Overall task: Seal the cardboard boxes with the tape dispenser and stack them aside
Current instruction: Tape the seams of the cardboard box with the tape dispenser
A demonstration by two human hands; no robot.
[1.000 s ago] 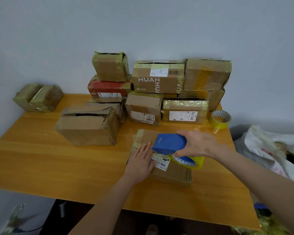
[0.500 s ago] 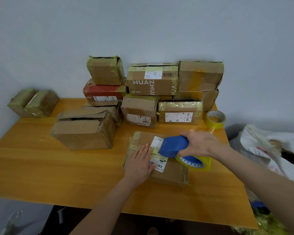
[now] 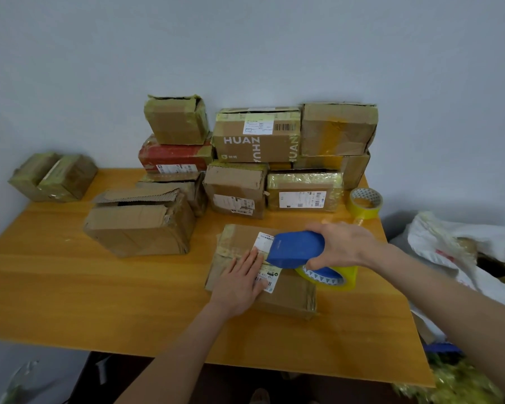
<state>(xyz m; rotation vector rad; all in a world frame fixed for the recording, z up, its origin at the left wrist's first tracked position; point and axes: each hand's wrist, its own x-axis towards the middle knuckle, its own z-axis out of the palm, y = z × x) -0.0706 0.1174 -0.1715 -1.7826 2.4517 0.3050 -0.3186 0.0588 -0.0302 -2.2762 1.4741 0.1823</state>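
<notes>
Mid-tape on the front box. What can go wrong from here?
1. The left hand presses flat on the box, fingertips right beside the nose of the tape dispenser; a slip might nick or tape them.
2. The dispenser, gripped by the right hand, sits over the shipping label; tape may end up covering the barcode.
3. The small box topping the stack looks tilted; adding more there could tip it.

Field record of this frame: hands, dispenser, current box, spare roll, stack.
left hand: pressed flat on current box
right hand: grips blue tape dispenser over the box top
current box: on table, label on top
spare roll: yellow, table's far right edge
open box: left of current box, flaps loose
stack: taped boxes by wall
</notes>
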